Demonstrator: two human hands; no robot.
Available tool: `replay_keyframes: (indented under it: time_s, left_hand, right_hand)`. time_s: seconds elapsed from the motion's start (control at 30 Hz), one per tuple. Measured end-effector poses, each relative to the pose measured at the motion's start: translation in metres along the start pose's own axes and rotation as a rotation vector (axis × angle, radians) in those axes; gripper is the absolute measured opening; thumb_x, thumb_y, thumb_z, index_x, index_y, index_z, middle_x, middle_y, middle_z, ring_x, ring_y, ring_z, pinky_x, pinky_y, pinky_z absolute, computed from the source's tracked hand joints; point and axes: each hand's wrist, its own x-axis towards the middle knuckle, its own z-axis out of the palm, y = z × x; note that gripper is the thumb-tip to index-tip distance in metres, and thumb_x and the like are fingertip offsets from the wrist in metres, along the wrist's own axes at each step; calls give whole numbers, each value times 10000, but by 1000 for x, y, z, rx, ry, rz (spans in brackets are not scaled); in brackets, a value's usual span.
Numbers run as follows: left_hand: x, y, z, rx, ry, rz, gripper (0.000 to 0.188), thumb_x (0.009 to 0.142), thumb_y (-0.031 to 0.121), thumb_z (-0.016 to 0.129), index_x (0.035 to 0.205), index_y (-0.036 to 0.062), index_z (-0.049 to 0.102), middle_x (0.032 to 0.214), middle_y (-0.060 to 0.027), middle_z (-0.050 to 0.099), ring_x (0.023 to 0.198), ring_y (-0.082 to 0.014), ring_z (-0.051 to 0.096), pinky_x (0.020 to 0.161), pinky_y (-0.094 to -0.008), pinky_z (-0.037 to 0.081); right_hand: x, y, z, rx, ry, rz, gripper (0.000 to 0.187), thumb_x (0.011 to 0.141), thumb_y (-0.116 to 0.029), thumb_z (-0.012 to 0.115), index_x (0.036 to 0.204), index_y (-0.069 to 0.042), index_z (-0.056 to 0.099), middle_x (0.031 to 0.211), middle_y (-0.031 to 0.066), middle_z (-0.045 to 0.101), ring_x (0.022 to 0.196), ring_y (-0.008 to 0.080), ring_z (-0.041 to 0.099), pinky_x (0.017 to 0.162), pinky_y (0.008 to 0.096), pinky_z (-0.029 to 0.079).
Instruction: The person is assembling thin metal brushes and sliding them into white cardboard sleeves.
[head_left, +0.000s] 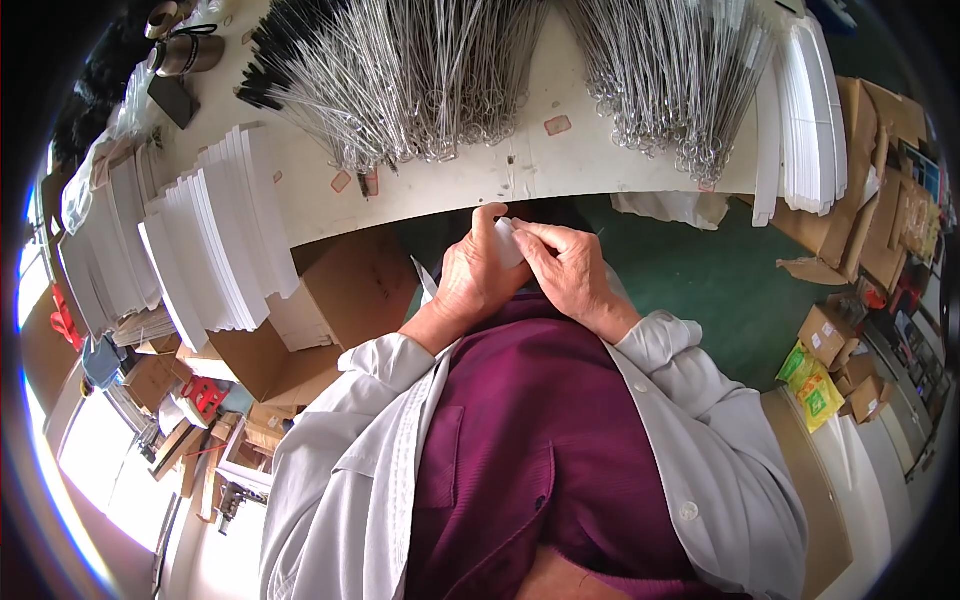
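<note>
Just off the table's front edge, my left hand (474, 265) and my right hand (569, 268) meet around a small white piece (508, 243) that looks like folded paper or card. My left fingers wrap round it from the left, the thumb raised. The right thumb and fingertips pinch it near its top. Most of it is hidden by the hands. Beyond them on the table lie two piles of thin wire brushes, a large left pile (420, 70) and a smaller right pile (675, 75), looped wire ends toward me; black bristles show at the left pile's far end.
Stacks of flat white cartons stand on the left (215, 235) and right (812, 120) of the table (540, 165). An open cardboard box (350, 290) sits below the left edge. More cardboard (860, 170) and a yellow-green bag (812, 385) are at right. A metal cup (190, 52) stands far left.
</note>
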Motion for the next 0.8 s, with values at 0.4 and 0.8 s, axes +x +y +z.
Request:
replay_keyframes:
  time_s: [0.4,0.8]
  left_hand:
    - [-11,-3,7,122,45,27,487,777,248,806,1131,4,576,928,-208,699,810,-414,709,689,-489,586]
    - [-23,-8,9,84,109,111,462,751,212,796,1114,9,595,987,-195,696,854,-397,706,703,-477,589]
  right_hand:
    - [-1,15,10,411,45,242,150,925,-116,747,971,18,699,824,93,761,724,80,683,659,248,543]
    - [-4,14,4,506,14,322,190,939,-129,735,827,15,685,691,36,695,606,43,598,533,247,474]
